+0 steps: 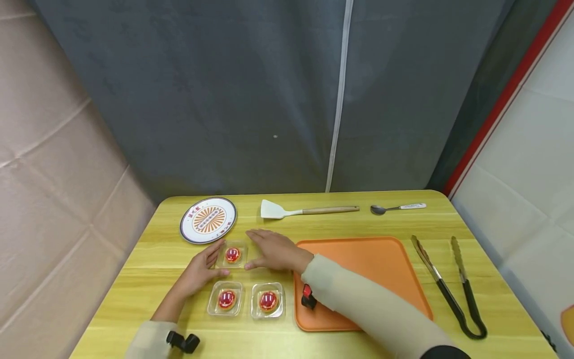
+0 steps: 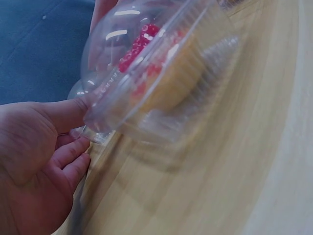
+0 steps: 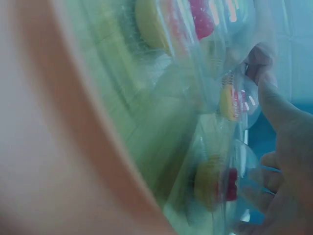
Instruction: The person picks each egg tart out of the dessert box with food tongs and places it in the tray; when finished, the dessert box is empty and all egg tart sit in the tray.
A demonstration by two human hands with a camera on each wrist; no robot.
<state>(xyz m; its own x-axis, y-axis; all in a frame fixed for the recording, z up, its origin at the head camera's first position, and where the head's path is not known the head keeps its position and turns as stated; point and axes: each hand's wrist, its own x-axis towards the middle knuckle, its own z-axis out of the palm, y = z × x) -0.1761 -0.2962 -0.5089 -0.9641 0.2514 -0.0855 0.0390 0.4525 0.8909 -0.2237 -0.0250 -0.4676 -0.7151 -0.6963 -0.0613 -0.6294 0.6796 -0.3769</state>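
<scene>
Three clear plastic boxes, each with a red-topped tart inside, sit on the table. The farthest box (image 1: 232, 254) lies between the two hands. My left hand (image 1: 199, 273) is at its left side with fingers extended; whether they touch the box I cannot tell. On the other side, my right hand (image 1: 278, 251) is spread beside the box, holding nothing. Nearer to me stand the left front box (image 1: 225, 299) and the right front box (image 1: 267, 301). In the left wrist view, a blurred tart box (image 2: 161, 73) partly covers the fingers of that hand.
An orange tray (image 1: 358, 249) lies under my right forearm. Black-handled tongs (image 1: 466, 299) rest to its right. Along the back are a white plate (image 1: 208, 220), a spatula (image 1: 309, 211) with a wooden handle, and a spoon (image 1: 396, 208). A grey curtain (image 1: 246, 99) hangs behind the table.
</scene>
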